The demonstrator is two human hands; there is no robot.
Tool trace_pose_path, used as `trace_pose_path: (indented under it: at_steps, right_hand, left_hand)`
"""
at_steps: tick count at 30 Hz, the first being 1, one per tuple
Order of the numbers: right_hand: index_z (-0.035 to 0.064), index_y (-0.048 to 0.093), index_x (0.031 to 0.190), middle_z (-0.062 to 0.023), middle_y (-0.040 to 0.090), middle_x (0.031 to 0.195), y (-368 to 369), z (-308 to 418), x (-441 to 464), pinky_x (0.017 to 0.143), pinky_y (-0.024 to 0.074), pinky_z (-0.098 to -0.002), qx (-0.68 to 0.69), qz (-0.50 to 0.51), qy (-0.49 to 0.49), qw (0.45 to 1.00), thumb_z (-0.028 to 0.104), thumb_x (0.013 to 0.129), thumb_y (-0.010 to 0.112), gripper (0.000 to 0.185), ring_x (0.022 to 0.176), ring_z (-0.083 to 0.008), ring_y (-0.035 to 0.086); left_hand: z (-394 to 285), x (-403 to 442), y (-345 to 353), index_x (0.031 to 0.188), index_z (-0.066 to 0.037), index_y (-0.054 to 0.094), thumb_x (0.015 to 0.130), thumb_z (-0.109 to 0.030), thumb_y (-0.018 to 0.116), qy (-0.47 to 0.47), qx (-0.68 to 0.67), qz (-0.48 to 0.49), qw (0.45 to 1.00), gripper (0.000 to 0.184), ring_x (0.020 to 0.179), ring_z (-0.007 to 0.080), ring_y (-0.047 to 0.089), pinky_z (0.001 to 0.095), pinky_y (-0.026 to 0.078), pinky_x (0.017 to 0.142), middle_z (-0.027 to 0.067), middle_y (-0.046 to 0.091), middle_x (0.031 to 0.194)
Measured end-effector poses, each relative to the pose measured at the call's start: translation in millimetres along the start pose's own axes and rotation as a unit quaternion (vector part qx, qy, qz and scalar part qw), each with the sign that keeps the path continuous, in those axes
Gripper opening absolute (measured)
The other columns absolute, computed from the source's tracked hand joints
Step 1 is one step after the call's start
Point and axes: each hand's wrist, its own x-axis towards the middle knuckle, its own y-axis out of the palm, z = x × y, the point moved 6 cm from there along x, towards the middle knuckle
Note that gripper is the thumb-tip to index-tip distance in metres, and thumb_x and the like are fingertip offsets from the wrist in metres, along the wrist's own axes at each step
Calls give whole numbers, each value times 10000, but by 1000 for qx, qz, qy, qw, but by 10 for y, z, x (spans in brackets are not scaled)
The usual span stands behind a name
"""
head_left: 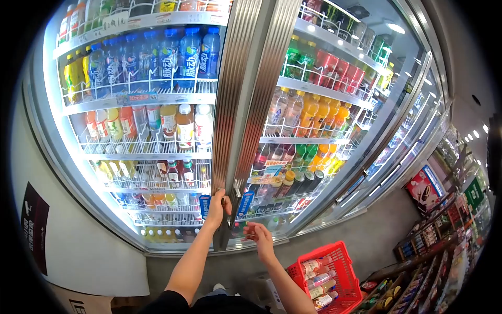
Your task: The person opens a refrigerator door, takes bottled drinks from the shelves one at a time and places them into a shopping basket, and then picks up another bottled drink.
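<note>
My left hand (217, 208) has its fingers wrapped round the handle edge of the left fridge door (228, 120), low on the metal frame. Just right of it, my right hand (259, 238) is raised in front of the right fridge door (272, 73), fingers apart and slightly curled, holding nothing. Both doors stand side by side with their metal frames close together. Behind the glass are shelves of blue bottles (190, 52), orange bottles (308, 112) and red cans (340, 73). Blue labels (244, 203) sit near the handles.
A red basket (345, 261) with several bottles (321, 280) stands on the floor at my lower right. Beyond it are shelves of packaged goods (429, 235). A white panel (78, 230) borders the fridge at left.
</note>
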Motion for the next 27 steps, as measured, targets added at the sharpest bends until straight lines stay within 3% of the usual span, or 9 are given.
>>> trace_pose_path:
  at_steps: [2, 5, 18, 27]
  right_hand:
    - [-2, 586, 1191, -124, 663, 1065, 1, 41, -48, 816, 530, -335, -8, -9, 1, 1000, 214, 1033, 403, 325, 958, -196, 641]
    - [-5, 585, 1189, -114, 665, 1055, -14, 16, -169, 863, 508, -330, -22, -30, 23, 999, 221, 1031, 420, 322, 966, -187, 638]
    - [14, 584, 1219, -112, 662, 1084, 176, 133, -615, 854, 495, -317, -42, 28, 41, 998, 228, 1029, 430, 325, 980, -196, 644]
    - [-13, 599, 1184, -119, 678, 1044, 95, 328, -503, 863, 490, -314, -30, 50, -10, 998, 289, 1031, 398, 393, 963, -187, 637]
  left_hand:
    - [-23, -32, 13, 467, -139, 316, 968, -466, 375, -7, -36, 7, 999, 601, 417, 120, 346, 273, 275, 456, -11, 309, 438]
    - [20, -24, -21, 509, -179, 225, 977, -475, 400, -24, -59, 10, 998, 581, 440, 76, 193, 268, 149, 457, -59, 210, 487]
    - [31, -147, -18, 527, -186, 255, 969, -430, 397, 2, -25, -63, 998, 525, 411, 69, 207, 275, 138, 430, -63, 232, 473]
    - [157, -1087, 123, 561, -195, 214, 971, -393, 369, 8, -41, -78, 996, 481, 416, 71, 193, 280, 138, 425, -64, 221, 477]
